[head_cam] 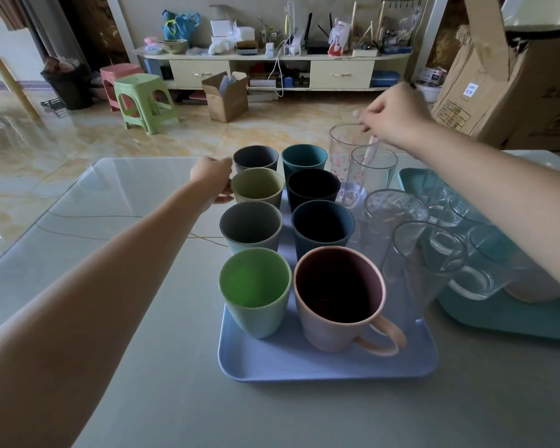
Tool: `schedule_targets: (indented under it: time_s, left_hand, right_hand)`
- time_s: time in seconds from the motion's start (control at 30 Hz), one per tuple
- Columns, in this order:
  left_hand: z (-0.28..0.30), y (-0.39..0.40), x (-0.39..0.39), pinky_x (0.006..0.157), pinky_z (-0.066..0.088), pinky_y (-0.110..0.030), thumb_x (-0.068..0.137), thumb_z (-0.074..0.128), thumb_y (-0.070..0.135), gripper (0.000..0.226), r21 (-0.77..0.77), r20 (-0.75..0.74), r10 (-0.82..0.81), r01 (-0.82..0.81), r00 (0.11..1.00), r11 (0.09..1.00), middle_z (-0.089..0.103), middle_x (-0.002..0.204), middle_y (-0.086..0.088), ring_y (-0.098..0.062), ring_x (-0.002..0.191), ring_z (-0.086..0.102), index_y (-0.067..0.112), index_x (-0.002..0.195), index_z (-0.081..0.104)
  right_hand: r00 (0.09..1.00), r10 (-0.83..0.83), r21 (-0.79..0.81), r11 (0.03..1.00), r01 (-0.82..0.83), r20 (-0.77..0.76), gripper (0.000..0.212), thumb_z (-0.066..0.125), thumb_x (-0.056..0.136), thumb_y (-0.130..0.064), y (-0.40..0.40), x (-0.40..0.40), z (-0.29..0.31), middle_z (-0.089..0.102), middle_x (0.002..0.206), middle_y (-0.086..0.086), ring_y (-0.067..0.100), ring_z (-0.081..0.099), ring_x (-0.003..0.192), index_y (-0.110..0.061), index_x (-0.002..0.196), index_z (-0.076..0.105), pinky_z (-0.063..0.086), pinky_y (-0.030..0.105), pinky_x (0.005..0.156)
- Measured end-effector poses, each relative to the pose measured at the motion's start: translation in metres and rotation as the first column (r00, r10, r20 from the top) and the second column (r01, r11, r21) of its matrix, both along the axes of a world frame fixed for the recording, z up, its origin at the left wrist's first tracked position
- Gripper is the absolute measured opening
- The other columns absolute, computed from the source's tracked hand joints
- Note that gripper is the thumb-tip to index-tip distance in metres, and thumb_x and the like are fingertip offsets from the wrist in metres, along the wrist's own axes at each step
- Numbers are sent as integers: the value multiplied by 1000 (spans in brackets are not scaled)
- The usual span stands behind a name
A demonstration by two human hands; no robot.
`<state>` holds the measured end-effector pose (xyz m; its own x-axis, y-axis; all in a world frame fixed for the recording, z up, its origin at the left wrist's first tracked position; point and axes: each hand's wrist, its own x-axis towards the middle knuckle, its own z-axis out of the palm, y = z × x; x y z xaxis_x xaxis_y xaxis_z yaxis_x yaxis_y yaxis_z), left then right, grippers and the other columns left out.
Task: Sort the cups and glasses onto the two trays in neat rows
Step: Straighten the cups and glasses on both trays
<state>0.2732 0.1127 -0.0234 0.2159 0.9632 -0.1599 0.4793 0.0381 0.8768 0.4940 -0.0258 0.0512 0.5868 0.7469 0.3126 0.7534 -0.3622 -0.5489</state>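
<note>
Nearest the lens, your left forearm runs from the lower left of the frame up to your left hand (212, 179) at centre, fingers curled around the side of the olive cup (258, 188), gripping it. Your right hand (398, 116), upper right, pinches a pale straw-like stick (373, 150) between thumb and fingertips; the stick dips into the printed tall glass (345, 156), and motion blur hides the exact finger positions. Olive cup stands in the left column on the blue tray (304, 367), behind the grey cup (251, 225) and the green cup (255, 291), in front of a dark grey cup (255, 159). Right column, near to far: pink mug (338, 297) with handle turned right, navy cup (323, 223), black cup (313, 186), teal cup (304, 157). Clear glasses (393, 218) line the tray's right edge. Teal tray (511, 313), right of frame, holds clear handled mugs (476, 273) lying close together. Both trays rest on the grey table (143, 383).
</note>
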Motion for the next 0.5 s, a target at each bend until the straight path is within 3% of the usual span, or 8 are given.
schedule_targets:
  time_s: [0.1, 0.17, 0.27, 0.33, 0.43, 0.5]
  left_hand:
    - [-19, -12, -17, 30, 39, -14, 96, 42, 14, 21, 12, -45, 20, -20, 999, 1000, 54, 66, -6, -15, 53, 50, 3, 87, 58]
    - [-33, -25, -30, 32, 43, -15, 93, 45, 10, 19, -21, -56, 30, -31, 998, 999, 57, 67, -8, -16, 53, 51, 2, 85, 61]
    - [-52, -54, -50, 35, 43, -16, 89, 46, 7, 20, -25, -115, 36, -39, 993, 999, 60, 56, -3, -19, 51, 51, 3, 83, 64]
    - [-59, -73, -59, 43, 39, -20, 83, 45, 6, 21, 47, -157, 32, -25, 987, 999, 57, 51, -1, -23, 56, 50, 4, 74, 64]
    - [-57, -96, -67, 49, 37, -22, 84, 51, 9, 23, 51, -121, -33, 39, 992, 998, 57, 63, -4, -23, 64, 49, 9, 64, 62]
    - [-54, -109, -73, 45, 41, -20, 86, 55, 10, 17, 13, -86, -82, 84, 993, 996, 58, 66, 0, -18, 59, 51, 17, 74, 65]
  right_hand:
    - [993, -97, 134, 985, 105, -65, 31, 56, 93, -29, -39, 13, -4, 72, 97, 8, 15, 63, 75, -2, 98, 71, 51, 28, 78]
    - [980, -155, 126, 977, 170, -124, 29, 56, 94, -29, -66, 20, -14, 73, 95, 8, 12, 60, 62, -5, 96, 72, 53, 28, 68]
    - [962, -216, 8, 975, 220, -169, 24, 54, 95, -27, -114, 14, -34, 72, 75, 3, 16, 57, 45, -12, 93, 72, 43, 24, 45]
    - [966, -221, -84, 974, 211, -135, 23, 54, 95, -28, -143, 3, -49, 69, 64, -1, 18, 57, 39, -16, 86, 71, 40, 21, 41]
    - [981, -169, -266, 954, 138, -96, 30, 54, 94, -30, -168, -17, -66, 68, 55, 1, 17, 54, 32, -14, 72, 67, 39, 19, 39]
    - [986, -139, -416, 905, 91, -87, 32, 55, 93, -33, -179, -28, -77, 68, 55, 3, 13, 52, 28, -13, 70, 63, 37, 18, 37]
